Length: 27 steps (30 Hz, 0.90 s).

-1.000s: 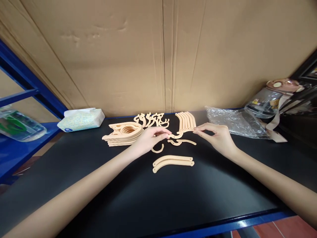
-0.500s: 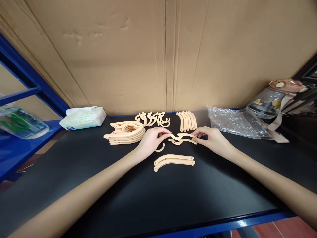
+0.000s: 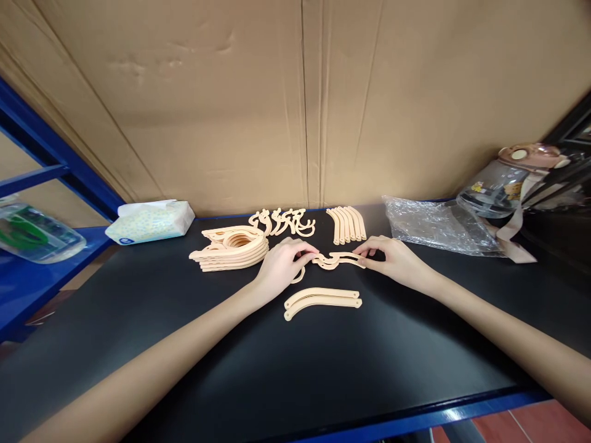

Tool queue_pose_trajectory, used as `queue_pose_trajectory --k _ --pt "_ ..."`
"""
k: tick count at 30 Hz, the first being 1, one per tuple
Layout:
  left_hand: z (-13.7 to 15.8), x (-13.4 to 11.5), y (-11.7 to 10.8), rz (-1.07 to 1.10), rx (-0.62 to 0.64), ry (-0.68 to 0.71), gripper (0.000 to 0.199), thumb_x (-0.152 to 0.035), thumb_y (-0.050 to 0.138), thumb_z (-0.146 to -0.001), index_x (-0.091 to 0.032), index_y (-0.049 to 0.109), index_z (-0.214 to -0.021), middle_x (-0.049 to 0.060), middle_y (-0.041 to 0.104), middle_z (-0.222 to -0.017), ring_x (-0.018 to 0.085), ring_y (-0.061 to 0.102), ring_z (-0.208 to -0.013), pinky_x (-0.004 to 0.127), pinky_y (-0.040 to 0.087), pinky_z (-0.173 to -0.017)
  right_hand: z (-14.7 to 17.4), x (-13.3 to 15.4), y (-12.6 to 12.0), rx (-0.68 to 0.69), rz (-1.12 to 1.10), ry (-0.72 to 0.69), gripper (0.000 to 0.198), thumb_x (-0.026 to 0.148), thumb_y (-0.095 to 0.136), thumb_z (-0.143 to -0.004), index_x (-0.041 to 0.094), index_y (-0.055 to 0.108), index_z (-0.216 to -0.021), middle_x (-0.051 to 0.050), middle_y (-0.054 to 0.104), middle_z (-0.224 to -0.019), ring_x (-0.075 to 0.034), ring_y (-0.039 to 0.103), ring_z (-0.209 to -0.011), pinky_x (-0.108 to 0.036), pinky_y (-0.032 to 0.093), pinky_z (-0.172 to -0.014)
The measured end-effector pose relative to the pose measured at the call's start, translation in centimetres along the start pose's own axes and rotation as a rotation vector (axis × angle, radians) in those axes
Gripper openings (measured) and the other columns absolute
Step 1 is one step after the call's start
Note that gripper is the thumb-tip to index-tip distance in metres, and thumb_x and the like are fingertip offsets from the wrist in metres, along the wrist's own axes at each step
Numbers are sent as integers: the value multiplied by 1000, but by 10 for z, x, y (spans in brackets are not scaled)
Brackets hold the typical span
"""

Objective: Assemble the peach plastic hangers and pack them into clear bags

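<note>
A pair of curved beige pieces [image 3: 337,261] lay stacked on the black counter [image 3: 323,369] near its middle, the left hand [image 3: 280,266] pinching their left end with narrowed fingers and the right hand [image 3: 394,261] pinching the right end likewise. Just nearer lay two long curved strips [image 3: 322,300], beyond them a row of strips [image 3: 346,223], some small hooks [image 3: 282,223] and a stack of hanger bodies [image 3: 232,247]. A tissue pack [image 3: 150,221] sat at the left edge, a plastic bag [image 3: 436,226] at the right, with bare counter up to the near blue rim [image 3: 415,418]
</note>
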<state>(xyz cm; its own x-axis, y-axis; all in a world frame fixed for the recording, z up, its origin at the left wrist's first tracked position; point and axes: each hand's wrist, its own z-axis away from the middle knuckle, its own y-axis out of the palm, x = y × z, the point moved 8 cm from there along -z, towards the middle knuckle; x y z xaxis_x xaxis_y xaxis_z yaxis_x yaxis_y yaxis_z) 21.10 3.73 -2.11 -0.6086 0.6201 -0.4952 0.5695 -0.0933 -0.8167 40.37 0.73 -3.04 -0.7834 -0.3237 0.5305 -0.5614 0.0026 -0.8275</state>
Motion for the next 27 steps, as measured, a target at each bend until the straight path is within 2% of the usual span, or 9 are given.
queue_pose_trajectory --k 11,16,22,27 --pt "1 -3 1 -67 1 40 18 -30 53 -93 -25 71 -95 -1 71 -93 18 59 -91 30 45 -79 0 0 1 10 0 -9 23 34 57 -82 23 71 -96 -3 69 -89 -20 61 -83 -38 47 -78" --pt "2 -4 -2 -130 3 64 20 -24 51 -93 -23 70 -97 -1 71 -96 19 59 -93 31 45 -79 0 -1 2 10 12 -17 25 34 56 -81 23 71 -98 -3 69 -88 -21 61 -85 -38 47 -79" --pt "5 -13 -30 -197 -11 101 19 -24 49 -93 -22 68 -96 2 68 -95 21 57 -95 33 45 -79 2 0 -6 -42 -18 -10 25 28 51 -80 24 70 -96 -2 69 -87 -20 62 -83 -37 48 -79" --pt "22 -13 -57 -227 -78 131 21 -26 45 -94 -21 66 -95 2 67 -94 19 59 -90 30 46 -74 4 3 -17 -118 -21 12 24 30 49 -85 23 69 -96 -3 70 -89 -20 61 -83 -39 47 -80"
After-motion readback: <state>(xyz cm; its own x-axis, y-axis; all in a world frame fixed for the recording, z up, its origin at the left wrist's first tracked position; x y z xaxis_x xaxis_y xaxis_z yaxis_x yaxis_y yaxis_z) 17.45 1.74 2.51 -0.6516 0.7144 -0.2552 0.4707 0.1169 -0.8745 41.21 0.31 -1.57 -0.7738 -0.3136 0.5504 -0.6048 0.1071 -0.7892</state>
